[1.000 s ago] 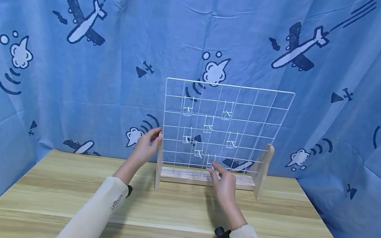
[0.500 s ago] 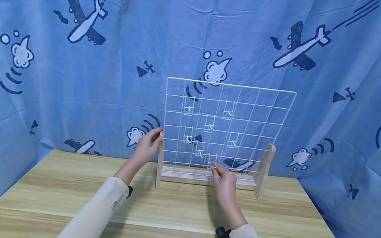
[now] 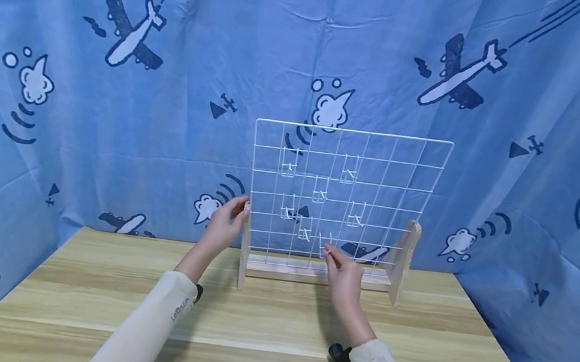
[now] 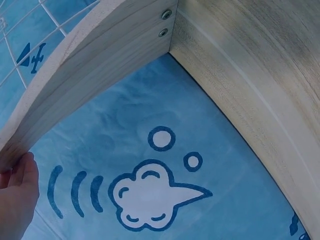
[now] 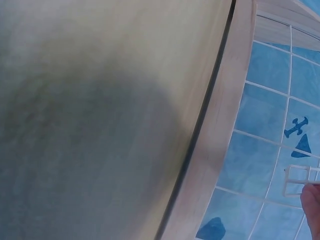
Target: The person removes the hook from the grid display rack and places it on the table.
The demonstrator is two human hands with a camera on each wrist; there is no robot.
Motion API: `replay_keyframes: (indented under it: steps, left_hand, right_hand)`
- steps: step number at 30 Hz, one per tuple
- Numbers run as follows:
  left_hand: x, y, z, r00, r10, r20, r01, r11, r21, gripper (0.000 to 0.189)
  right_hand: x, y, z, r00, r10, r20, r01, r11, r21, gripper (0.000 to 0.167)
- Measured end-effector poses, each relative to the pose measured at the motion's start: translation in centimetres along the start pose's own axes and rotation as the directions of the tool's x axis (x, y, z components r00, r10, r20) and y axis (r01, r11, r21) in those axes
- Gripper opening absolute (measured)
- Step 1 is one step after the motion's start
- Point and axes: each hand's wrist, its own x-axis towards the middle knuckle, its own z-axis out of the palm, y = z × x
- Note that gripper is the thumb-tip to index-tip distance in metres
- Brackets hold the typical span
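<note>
A white wire grid panel (image 3: 356,131) stands upright in a wooden stand (image 3: 289,277). In the head view my left hand (image 3: 221,226) grips the top of the stand's left post (image 3: 245,248); the left wrist view has its fingers (image 4: 27,170) curled at the post's edge. Low on the grid, right of its middle, my right hand (image 3: 345,279) pinches a white wire hook (image 3: 321,241) between thumb and fingers. Two thin prongs of that hook rise above the fingertips, slightly tilted. Its square frame shows beside the thumb (image 5: 311,202) in the right wrist view, and the hand covers its lower part.
Several similar white hooks, such as the upper left hook (image 3: 288,170), hang scattered over the grid. The stand's right post (image 3: 404,261) is at the far side. Wood-grain tabletop (image 3: 260,334) spreads in front, and a blue printed curtain (image 3: 169,100) surrounds it.
The pinched hook has tilted, its prongs now leaning at the grid bar. My right hand has barely shifted, and my left keeps its grip on the post.
</note>
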Motion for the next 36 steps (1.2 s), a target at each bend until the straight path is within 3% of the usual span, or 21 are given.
replay_keyframes:
  steps: [8,21,30,36]
  left_hand:
    - [0.0,-0.1,-0.1,1.000,0.009,-0.004,-0.009,1.000,-0.003,0.039]
    - [0.0,-0.1,0.1,1.000,0.011,-0.016,-0.011,1.000,0.001,0.038]
    - [0.2,0.0,-0.1,1.000,0.018,-0.014,-0.017,1.000,0.019,0.036]
    - [0.1,0.0,-0.2,1.000,-0.005,-0.004,0.005,1.000,0.008,0.036]
  right_hand:
    - [0.4,0.1,0.3,0.996,-0.073,-0.052,0.074,0.997,0.023,0.014]
    - [0.9,-0.3,-0.4,0.999,-0.038,-0.024,0.039,0.998,0.050,0.016]
    - [1.3,-0.6,-1.2,0.995,-0.090,-0.031,0.092,0.994,0.052,0.016]
    - [1.3,-0.8,-1.7,0.996,-0.083,-0.022,0.084,0.995,0.057,0.015]
